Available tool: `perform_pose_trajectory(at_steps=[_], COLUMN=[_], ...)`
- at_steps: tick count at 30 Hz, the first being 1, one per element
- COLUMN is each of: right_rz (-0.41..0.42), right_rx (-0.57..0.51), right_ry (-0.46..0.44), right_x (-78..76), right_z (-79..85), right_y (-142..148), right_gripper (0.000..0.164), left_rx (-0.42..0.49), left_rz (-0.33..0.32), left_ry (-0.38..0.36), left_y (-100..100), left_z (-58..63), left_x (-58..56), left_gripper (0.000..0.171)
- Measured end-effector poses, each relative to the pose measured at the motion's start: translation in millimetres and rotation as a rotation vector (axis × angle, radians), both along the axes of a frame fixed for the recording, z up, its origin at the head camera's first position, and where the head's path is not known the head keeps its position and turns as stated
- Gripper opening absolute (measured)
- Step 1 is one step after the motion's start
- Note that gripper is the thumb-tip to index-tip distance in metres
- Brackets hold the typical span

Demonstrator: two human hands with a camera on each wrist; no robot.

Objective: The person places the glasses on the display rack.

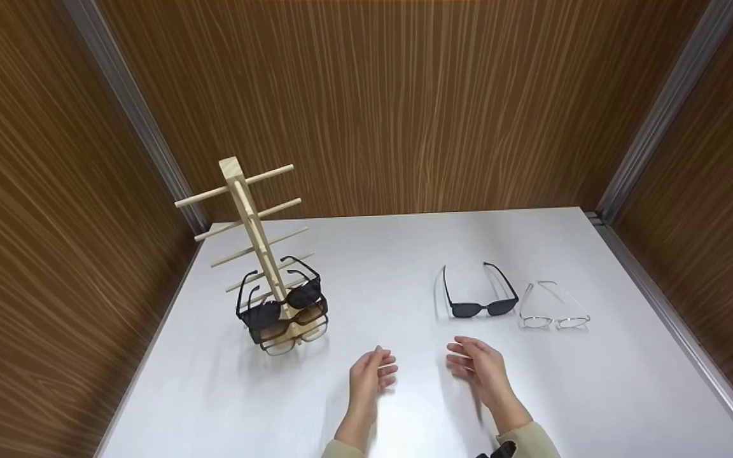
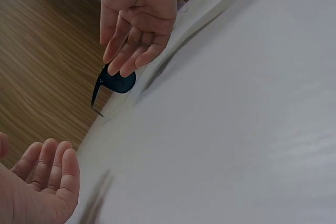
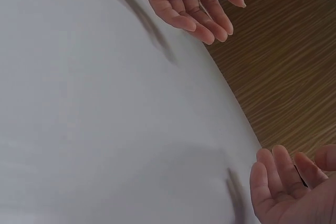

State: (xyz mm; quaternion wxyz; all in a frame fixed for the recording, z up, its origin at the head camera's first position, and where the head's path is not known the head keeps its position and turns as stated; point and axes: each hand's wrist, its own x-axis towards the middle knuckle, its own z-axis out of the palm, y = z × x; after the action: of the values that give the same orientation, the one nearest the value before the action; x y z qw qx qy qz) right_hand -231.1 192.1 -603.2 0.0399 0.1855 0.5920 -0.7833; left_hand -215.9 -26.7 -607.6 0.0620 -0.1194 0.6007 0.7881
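My left hand (image 1: 366,380) is held over the near middle of the white table, fingers relaxed, holding nothing. To its right, my right hand (image 1: 482,372) is also relaxed and holds nothing; the palms face each other. Beyond the right hand lie black sunglasses (image 1: 482,310) with their temples spread toward the back. Beside them on the right are clear-lensed glasses (image 1: 555,322) with a thin pale frame. On the left stands a wooden display rack (image 1: 253,222). Its lower pegs carry black sunglasses (image 1: 265,314), brown-tinted glasses (image 1: 311,315) and clear-lensed glasses (image 1: 279,348), stacked one below another.
The rack's upper pegs (image 1: 271,173) stick out to both sides and bear no glasses. Wood-grain panels (image 1: 404,108) enclose the white table (image 1: 379,273) at the back and both sides, with metal rails (image 1: 131,95) at the corners.
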Motion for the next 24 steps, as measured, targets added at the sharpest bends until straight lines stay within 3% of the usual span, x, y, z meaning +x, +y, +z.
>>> perform_pose_trajectory(at_steps=[12,24], right_rz=[-0.038,-0.086], right_rx=[-0.029,-0.016], right_ry=[-0.030,-0.006], right_x=[0.9,-4.2], right_z=[1.0,8.2], right_y=[26.1,57.6], right_gripper=[0.038,0.040], left_rx=[-0.025,-0.024], left_rz=[-0.028,-0.035], left_ry=[0.054,0.048], left_y=[17.7,38.6], left_z=[-4.1,0.4], left_x=[-6.9,-21.0], left_gripper=[0.044,0.042])
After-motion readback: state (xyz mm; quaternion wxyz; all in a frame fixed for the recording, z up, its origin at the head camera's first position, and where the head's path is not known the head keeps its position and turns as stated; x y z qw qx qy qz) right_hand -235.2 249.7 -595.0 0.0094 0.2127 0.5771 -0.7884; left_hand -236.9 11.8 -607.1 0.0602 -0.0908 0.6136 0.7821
